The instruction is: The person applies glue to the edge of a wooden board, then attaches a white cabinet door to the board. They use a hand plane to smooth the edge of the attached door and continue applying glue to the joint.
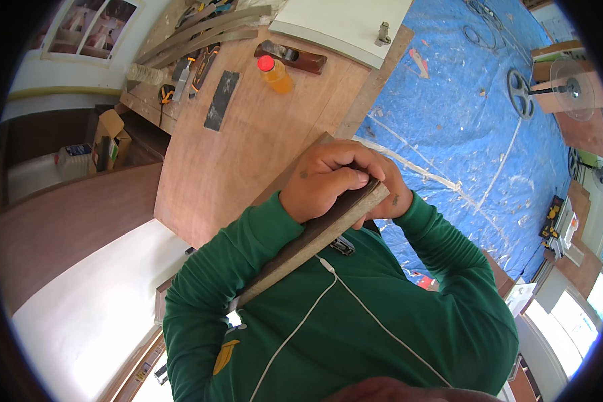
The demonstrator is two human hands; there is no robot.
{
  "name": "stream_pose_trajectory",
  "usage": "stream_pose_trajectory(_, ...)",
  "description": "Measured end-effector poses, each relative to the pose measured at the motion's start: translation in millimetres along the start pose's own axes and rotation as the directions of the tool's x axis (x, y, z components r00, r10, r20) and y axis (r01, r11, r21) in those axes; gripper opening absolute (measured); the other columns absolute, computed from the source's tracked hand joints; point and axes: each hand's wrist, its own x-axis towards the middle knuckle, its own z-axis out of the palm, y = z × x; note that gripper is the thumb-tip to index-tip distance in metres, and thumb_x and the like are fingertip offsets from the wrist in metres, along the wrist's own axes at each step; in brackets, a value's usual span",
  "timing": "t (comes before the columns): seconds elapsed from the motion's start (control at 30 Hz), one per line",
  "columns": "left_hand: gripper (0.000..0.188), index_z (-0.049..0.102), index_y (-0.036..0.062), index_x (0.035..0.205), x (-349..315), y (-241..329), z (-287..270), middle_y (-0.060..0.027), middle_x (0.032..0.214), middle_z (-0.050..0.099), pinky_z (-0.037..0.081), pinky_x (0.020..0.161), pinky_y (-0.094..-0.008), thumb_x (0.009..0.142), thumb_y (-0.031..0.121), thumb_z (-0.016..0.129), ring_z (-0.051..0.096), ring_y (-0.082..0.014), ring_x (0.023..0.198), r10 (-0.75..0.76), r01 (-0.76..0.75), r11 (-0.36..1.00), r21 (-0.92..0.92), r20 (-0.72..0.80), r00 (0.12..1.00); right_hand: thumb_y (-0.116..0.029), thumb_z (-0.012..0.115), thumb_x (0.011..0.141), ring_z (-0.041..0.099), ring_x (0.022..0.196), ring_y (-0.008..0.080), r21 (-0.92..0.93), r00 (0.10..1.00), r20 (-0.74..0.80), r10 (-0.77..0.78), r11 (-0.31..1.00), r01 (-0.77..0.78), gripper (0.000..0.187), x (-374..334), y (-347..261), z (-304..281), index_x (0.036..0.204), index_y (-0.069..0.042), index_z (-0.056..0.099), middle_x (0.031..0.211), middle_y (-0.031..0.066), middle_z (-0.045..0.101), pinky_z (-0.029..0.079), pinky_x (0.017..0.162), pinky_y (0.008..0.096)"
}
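Close to my chest is a wooden board with a dark brown face and a pale, rough edge, slanting from my left forearm up to both hands. My left hand lies over its far end, fingers bent and thumb pressed on the dark face. At the same end my right hand wraps around from the right; part of its fingers is hidden behind the board and the left hand. Beyond the hands, a workbench carries a red-capped bottle of orange liquid and a wooden hand plane.
On the bench are a dark rectangular strip, a handsaw, long wood strips and a pale panel with a metal latch. A blue tarp covers the floor at right. A white cable hangs down my front.
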Motion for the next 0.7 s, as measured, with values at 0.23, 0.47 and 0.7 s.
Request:
stream_pose_trajectory(0.23, 0.022, 0.073, -0.0027, 0.101, -2, 3, 6, -0.0097, 0.096, 0.071, 0.05, 0.07, -0.0254, 0.091, -0.003, 0.053, 0.065, -0.0124, 0.079, -0.096, 0.096, 0.98, -0.173, 0.011, 0.995, -0.049, 0.105, 0.053, 0.068, 0.11, 0.0281, -0.003, 0.998, 0.015, 0.065, 0.998, -0.065, 0.102, -3, -1, -2, 0.134, -0.005, 0.062, 0.122, 0.0104, 0.067, 0.054, 0.096, 0.0397)
stream_pose_trajectory(0.47, 0.021, 0.073, -0.0006, 0.105, -2, -6, 3, -0.0075, 0.099, 0.071, 0.052, 0.085, -0.0301, 0.091, -0.003, 0.058, 0.065, -0.0138, 0.094, -0.009, 0.009, 1.0, -0.025, 0.03, 1.0, -0.019, 0.091, 0.076, 0.059, 0.132, 0.0315, -0.073, 0.981, 0.177, 0.081, 0.995, -0.069, 0.074, 4, -4, -27, 0.142, -0.006, 0.059, 0.141, 0.0153, 0.059, 0.048, 0.109, 0.0435)
stream_pose_trajectory(0.7, 0.018, 0.073, 0.0008, 0.106, -2, -6, 5, -0.0059, 0.102, 0.071, 0.051, 0.087, -0.0291, 0.091, -0.002, 0.062, 0.064, -0.0124, 0.095, -0.052, 0.054, 0.997, -0.054, 0.044, 0.998, -0.02, 0.065, 0.102, 0.068, 0.086, 0.0156, 0.115, 0.861, -0.156, 0.485, 0.874, -0.471, 0.018, 68, 51, -91, 0.1, -0.001, 0.066, 0.092, 0.0063, 0.066, 0.054, 0.084, 0.0295)
